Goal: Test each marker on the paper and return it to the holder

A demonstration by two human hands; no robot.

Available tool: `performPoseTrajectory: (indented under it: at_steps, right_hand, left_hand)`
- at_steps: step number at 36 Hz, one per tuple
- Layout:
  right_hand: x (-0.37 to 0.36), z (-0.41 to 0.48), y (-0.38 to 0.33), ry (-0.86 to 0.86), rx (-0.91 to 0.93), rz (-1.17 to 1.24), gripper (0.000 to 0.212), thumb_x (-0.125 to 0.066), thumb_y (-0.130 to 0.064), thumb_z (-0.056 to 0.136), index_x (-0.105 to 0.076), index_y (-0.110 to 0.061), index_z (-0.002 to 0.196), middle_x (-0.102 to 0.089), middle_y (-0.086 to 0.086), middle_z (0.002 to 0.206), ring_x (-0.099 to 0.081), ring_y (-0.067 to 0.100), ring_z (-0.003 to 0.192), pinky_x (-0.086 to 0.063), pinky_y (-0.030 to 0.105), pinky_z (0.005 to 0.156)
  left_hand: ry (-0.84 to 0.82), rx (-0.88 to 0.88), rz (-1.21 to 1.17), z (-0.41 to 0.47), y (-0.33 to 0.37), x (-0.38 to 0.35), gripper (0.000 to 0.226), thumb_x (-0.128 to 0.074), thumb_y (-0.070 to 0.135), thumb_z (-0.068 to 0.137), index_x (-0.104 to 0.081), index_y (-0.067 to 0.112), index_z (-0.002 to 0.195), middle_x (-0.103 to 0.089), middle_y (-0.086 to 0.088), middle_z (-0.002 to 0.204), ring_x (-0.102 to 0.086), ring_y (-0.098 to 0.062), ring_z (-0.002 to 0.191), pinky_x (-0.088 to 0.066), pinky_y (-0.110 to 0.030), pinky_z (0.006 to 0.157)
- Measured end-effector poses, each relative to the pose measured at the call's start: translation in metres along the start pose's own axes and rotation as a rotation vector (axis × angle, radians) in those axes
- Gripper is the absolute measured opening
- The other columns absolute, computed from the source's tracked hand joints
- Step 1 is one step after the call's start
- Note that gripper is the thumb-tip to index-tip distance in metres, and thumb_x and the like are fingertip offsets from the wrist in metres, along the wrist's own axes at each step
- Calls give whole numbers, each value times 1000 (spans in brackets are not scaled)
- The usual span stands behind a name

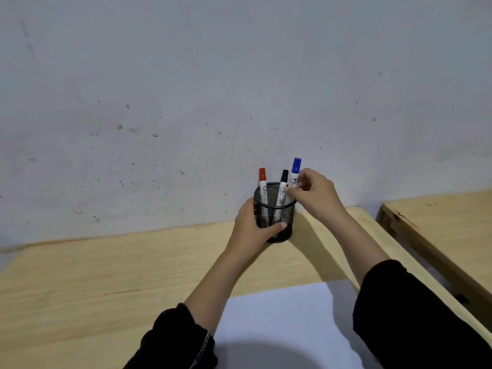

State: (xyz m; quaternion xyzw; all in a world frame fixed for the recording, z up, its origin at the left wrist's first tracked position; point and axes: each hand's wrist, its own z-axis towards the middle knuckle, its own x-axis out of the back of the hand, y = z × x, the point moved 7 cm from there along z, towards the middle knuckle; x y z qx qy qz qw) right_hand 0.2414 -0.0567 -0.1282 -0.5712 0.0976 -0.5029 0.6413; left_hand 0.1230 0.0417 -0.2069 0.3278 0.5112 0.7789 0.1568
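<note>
A black mesh holder (275,214) stands upright near the far edge of the wooden surface (106,275), close to the wall (186,89) and toward the far right corner. Three capped markers stand in it, their bodies white and their caps pointing up. The red marker (262,182) leans at the holder's left side, the black marker (282,186) sits in the middle, and the blue marker (295,171) rises highest at the right side.

The right hand (315,194) reaches over the holder's rim from the right, and its fingers (291,191) pinch the white body of the blue marker just above the rim. The left hand (253,227) wraps around the holder's left and near wall, its fingers curled against the mesh and the thumb lying across the front, low on the holder.

A white sheet of paper (287,323) lies flat at the near edge of the surface, between the two forearms, well apart from the holder. Both arms wear black sleeves (415,315) pushed up from the wrists. A second wooden surface (447,225) stands to the right, separated by a gap.
</note>
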Motion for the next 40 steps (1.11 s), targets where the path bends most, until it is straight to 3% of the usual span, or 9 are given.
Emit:
performPoseTrajectory:
  at_steps: [6,17,23,25,27,29,30,33,40]
  right_hand:
    - [0,-2,-1,-42,-28,-48,8,-69,-10,77,-65,-10,84,-62,3,78,-57,18,77,-46,27,75]
    - [5,-6,-2,16,-24,-67,13,-65,-6,79,-67,-7,92,-56,-7,67,-54,16,75,-40,20,66]
    - [9,-10,-4,15,-44,-54,21,-65,-8,80,-67,-7,101,-63,3,88,-58,16,83,-41,23,77]
    - [11,-12,-5,11,-51,-56,22,-64,-9,81,-65,-8,103,-62,3,90,-58,16,85,-43,24,79]
    - [13,-14,-7,-4,-62,-65,27,-64,-11,82,-63,-8,109,-62,4,95,-58,17,88,-44,26,82]
    - [15,-17,-9,-20,-80,-90,32,-64,-14,83,-61,-8,114,-62,6,102,-58,19,93,-43,27,83]
    - [16,-18,-10,-25,-83,-102,34,-64,-15,83,-60,-8,116,-63,8,106,-59,20,97,-44,28,85]
    - [19,-29,-18,-63,-99,-146,37,-63,-17,84,-57,-8,120,-62,12,117,-58,23,108,-43,30,88]
    - [20,-62,-42,-120,-95,-185,38,-58,-13,87,-54,-8,124,-58,13,124,-52,18,94,-39,25,78]
  left_hand:
    - [-9,7,5,-1,0,0,67,-80,47,57,-50,35,116,-60,9,118,-57,-15,114,-49,-43,98]
    - [-17,24,22,-2,4,2,52,-81,39,60,-51,44,102,-62,9,114,-59,-14,110,-51,-42,95]
    - [-60,52,58,-5,7,5,55,-78,38,63,-57,26,113,-60,1,118,-60,-13,109,-50,-39,98]
    - [-77,64,92,-6,8,8,48,-76,31,71,-58,22,114,-57,3,118,-57,-13,113,-47,-33,98]
    - [-86,73,125,-9,10,13,42,-72,23,80,-56,17,118,-48,5,114,-51,-11,110,-42,-18,87]
    - [-102,93,158,-13,14,19,48,-68,20,85,-48,10,128,-42,3,119,-48,-7,106,-40,-4,75]
    - [-105,92,184,-14,13,22,55,-67,22,86,-43,7,133,-41,1,126,-47,-7,110,-41,-3,80]
    - [-116,113,285,-26,30,38,72,-66,34,85,-33,5,143,-36,-8,146,-38,-21,134,-34,-31,109]
    - [-78,85,379,-53,62,74,70,-61,37,88,-33,4,143,-34,-10,149,-33,-22,138,-28,-30,108]
